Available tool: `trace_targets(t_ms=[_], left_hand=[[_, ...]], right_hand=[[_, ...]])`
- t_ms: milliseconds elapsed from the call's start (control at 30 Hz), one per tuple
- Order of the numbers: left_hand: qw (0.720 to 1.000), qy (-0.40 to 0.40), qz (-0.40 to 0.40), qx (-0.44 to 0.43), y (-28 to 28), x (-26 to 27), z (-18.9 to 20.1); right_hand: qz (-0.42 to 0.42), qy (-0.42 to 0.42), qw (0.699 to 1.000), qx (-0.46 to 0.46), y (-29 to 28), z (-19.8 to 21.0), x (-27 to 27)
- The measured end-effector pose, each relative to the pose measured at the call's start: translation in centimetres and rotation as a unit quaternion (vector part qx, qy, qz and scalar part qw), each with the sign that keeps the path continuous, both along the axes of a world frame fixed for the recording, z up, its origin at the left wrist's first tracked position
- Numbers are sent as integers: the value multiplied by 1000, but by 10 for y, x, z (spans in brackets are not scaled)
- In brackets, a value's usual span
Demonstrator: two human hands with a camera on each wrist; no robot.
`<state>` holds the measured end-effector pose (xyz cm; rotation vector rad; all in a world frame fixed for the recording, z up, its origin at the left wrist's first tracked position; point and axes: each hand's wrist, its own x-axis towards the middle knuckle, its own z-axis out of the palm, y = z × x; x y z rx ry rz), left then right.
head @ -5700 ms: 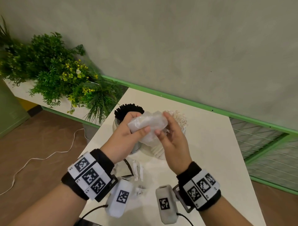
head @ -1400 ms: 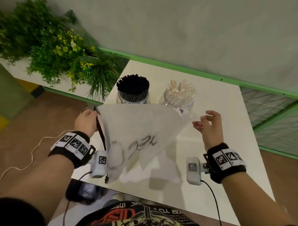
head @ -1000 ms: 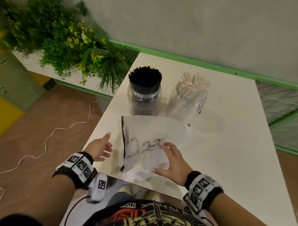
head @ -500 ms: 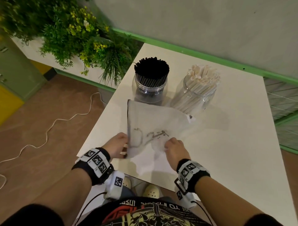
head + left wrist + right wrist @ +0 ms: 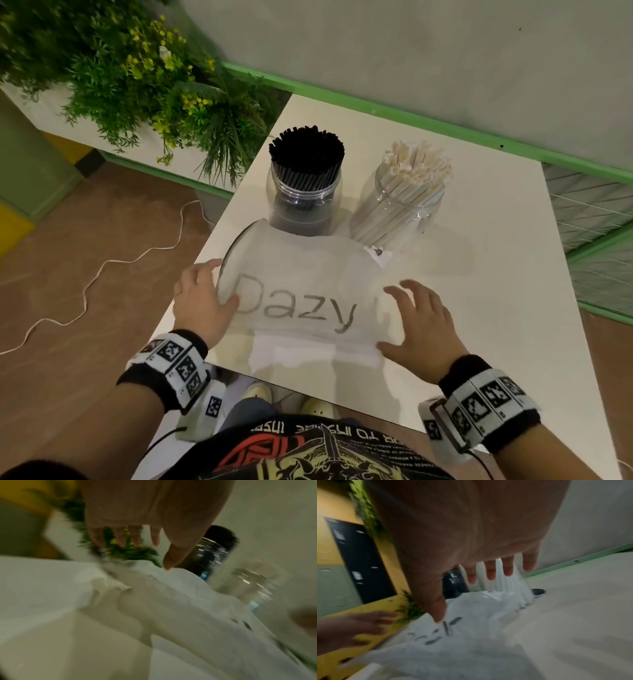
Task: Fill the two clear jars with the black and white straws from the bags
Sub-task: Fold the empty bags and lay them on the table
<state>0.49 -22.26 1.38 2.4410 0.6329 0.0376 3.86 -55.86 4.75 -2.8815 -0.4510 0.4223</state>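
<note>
Two clear jars stand at the back of the white table (image 5: 479, 274). The left jar (image 5: 305, 202) holds black straws (image 5: 306, 150); the right jar (image 5: 400, 209) holds white straws (image 5: 414, 168). In front of them lies an empty translucent white bag (image 5: 308, 294) lettered "Dazy". My left hand (image 5: 212, 291) rests at the bag's left end, fingers straight and thumb on the plastic. My right hand (image 5: 411, 308) is spread flat on its right end. Both wrist views are blurred: the left hand (image 5: 137, 536) and the right hand (image 5: 488, 568) each have straight fingers above the bag (image 5: 171, 608) (image 5: 471, 635).
A planter of green plants (image 5: 137, 85) stands off the table's left back corner. A white cable (image 5: 102, 263) trails on the brown floor. A green-trimmed wall runs behind, with wire mesh (image 5: 589, 222) to the right. A small plastic scrap (image 5: 376, 251) lies by the white-straw jar.
The bag has been turned so its lettering faces up and lies wider across the table. Both hands let go of its near edge and moved apart to its two ends, fingers straight.
</note>
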Motion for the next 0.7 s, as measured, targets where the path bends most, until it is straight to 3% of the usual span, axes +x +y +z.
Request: trace_targets(t_ms=[100,133,200,300,367,500,600,700], left_hand=[[972,-100,-184,104,-23,8,1],[956,-74,-251,131,-31,12,-1],[934,50,-320,153,-42,20,-11],[912,228,-309,142,-29,23,-29],[908,268,-299,120,-13,17,-37],[900,251,-336,122,5,-1,-48],[902,231,-341,125,10,-5,-47],[945,156,-270,101,17,2,-32]], right_hand=[[86,-64,991,75,44,7,3],[120,-63,989,66,60,2,9],[153,-17,988,4,86,-15,27],[139,123,976,-118,91,-43,54],[117,196,964,-138,78,-56,64],[93,143,983,-62,60,-69,69],[22,103,993,45,57,-66,70],[-59,126,981,136,48,-55,74]])
